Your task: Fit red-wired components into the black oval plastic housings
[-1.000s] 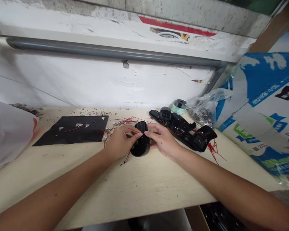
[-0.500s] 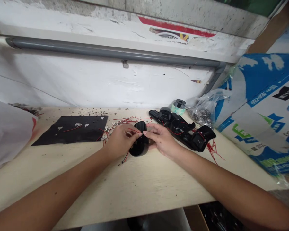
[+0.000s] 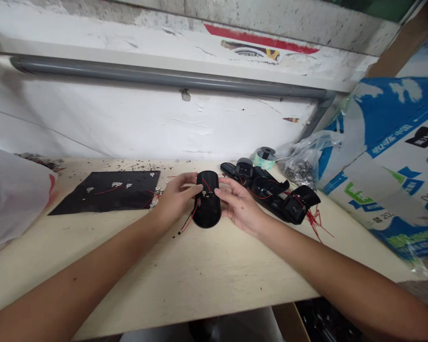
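A black oval plastic shell (image 3: 207,209) lies on the pale wooden bench, its hollow inside facing up with thin red and black wires running out of it. My left hand (image 3: 174,197) grips its left edge, thumb on the rim. My right hand (image 3: 237,204) holds its right edge, fingers curled around it. The wire ends trail onto the bench below my left hand.
A black mat (image 3: 107,191) with small metal parts and red wires lies at the left. More black shells (image 3: 271,190) with red wires are stacked at the right, by a solder spool (image 3: 265,156), a clear bag of metal parts (image 3: 303,166) and a blue-and-white carton (image 3: 395,156). A white bag (image 3: 10,199) sits at far left.
The black shell was tilted up on its edge between my fingers; now it lies flatter with its inside facing up, and both hands have shifted to its sides.
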Available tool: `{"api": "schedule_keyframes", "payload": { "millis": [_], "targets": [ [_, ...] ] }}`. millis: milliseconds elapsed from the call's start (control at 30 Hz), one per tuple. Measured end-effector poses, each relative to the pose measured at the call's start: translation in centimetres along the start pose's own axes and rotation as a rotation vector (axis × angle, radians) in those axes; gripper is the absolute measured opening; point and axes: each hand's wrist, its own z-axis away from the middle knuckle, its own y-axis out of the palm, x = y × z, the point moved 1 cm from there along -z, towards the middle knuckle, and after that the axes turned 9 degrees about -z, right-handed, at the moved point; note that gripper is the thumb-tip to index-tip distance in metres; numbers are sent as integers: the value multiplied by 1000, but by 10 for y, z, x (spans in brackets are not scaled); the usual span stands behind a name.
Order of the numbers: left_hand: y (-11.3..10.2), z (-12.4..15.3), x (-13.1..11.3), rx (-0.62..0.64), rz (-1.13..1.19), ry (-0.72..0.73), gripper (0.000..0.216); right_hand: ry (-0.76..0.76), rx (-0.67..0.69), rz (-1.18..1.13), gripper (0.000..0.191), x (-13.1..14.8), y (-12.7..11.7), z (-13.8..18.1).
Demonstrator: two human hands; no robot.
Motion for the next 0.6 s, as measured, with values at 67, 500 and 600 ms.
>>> {"api": "schedule_keyframes", "payload": {
  "millis": [67,500,600],
  "targets": [
    [2,0,0,156,117,-46,34,-15,25,-4,43,-1,-1,0],
    [0,2,9,341,170,-120,32,31,92,122,41,-4,-2,-1],
    [0,1,10,327,154,-108,31,31,86,130,41,-5,-3,-1]
  ]
}}
